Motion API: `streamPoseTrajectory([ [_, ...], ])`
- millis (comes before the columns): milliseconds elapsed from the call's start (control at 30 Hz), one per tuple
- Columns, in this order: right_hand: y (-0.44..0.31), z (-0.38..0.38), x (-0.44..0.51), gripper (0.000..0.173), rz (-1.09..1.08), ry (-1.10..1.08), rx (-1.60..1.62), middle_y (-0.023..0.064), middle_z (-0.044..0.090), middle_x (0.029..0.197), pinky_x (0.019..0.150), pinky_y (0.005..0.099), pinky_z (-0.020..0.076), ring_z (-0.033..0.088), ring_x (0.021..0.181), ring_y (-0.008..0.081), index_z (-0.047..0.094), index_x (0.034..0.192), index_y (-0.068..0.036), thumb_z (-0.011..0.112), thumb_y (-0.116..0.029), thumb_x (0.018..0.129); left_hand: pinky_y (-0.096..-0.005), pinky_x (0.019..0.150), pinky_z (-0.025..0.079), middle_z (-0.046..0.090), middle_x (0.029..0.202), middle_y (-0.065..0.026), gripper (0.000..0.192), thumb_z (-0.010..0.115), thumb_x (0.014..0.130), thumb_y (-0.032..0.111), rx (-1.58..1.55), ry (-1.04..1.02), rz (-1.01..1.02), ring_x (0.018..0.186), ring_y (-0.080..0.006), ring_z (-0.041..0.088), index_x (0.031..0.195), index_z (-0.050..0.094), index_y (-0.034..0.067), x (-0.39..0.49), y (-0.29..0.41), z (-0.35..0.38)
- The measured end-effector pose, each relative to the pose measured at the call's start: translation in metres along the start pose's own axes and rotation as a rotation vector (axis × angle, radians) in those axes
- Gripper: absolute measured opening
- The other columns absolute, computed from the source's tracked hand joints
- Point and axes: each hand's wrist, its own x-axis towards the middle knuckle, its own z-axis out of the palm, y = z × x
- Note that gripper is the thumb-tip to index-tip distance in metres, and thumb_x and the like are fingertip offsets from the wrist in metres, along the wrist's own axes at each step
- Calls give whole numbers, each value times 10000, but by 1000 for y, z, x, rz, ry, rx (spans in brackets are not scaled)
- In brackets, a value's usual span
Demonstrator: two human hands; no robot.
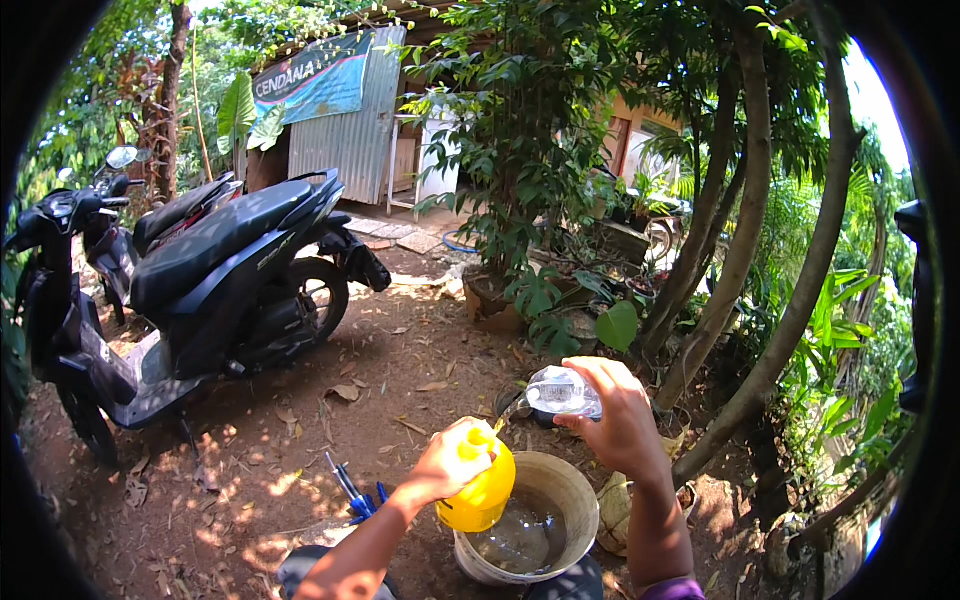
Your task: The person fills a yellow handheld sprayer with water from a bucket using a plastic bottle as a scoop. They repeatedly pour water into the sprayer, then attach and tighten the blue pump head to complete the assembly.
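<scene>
My left hand (459, 459) grips the neck of a yellow plastic bottle (480, 495), held over the left rim of a worn white plastic bucket (583, 525). Cloudy water (525, 534) lies in the bucket. In my right hand (619, 412) is a clear plastic bottle (559, 391), tipped on its side with its mouth to the left. A thin stream of liquid runs from it down toward the yellow bottle's top. The yellow bottle's opening is partly hidden by my fingers.
Blue-handled tools (361, 501) lie on the dirt ground left of the bucket. A black scooter (225, 262) stands at the left, another behind it. A potted plant (495, 307) is ahead; curved tree trunks (787, 337) rise at the right. A coconut husk-like object (615, 514) sits beside the bucket.
</scene>
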Motion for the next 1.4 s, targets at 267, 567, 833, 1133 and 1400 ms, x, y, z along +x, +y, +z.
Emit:
streamPoseTrajectory([
  [267, -1, -1, 1, 704, -28, -22, -28, 139, 712, 1424, 1144, 491, 502, 643, 1347, 373, 672, 1448, -76, 947, -253, 824, -462, 949, 595, 764, 1100, -161, 317, 814, 937, 208, 77, 28, 48, 1050, -362, 768, 1194, 704, 58, 1, 4, 4],
  [567, 0, 1, 3, 726, -60, -71, -29, 125, 693, 1441, 1129, 501, 489, 622, 1376, 364, 649, 1471, -93, 944, -255, 827, -525, 1053, 551, 759, 1217, -175, 416, 823, 920, 290, 248, 6, -38, 1191, -422, 718, 1262, 706, 84, -2, 17, 8],
  [833, 2, -1, -1, 713, -60, -107, -61, 119, 682, 1452, 1132, 510, 473, 610, 1391, 355, 642, 1486, -103, 923, -279, 854, -527, 1122, 507, 747, 1282, -181, 498, 809, 936, 360, 286, -29, -89, 1265, -417, 681, 1349, 688, 110, -4, 14, 11],
  [1133, 1, -4, -2, 715, -65, -128, -75, 115, 681, 1451, 1142, 512, 463, 605, 1396, 350, 642, 1497, -118, 917, -292, 860, -486, 998, 582, 781, 1145, -161, 399, 865, 910, 206, 354, 42, 52, 1119, -387, 758, 1253, 711, 71, -4, 17, 17],
  [1400, -2, -8, -3, 708, -123, -88, -73, 111, 679, 1444, 1120, 512, 466, 604, 1377, 362, 643, 1492, -118, 915, -259, 854, -520, 1142, 488, 737, 1330, -156, 495, 828, 945, 365, 285, -32, -72, 1284, -412, 663, 1353, 685, 123, -6, 11, 13],
])
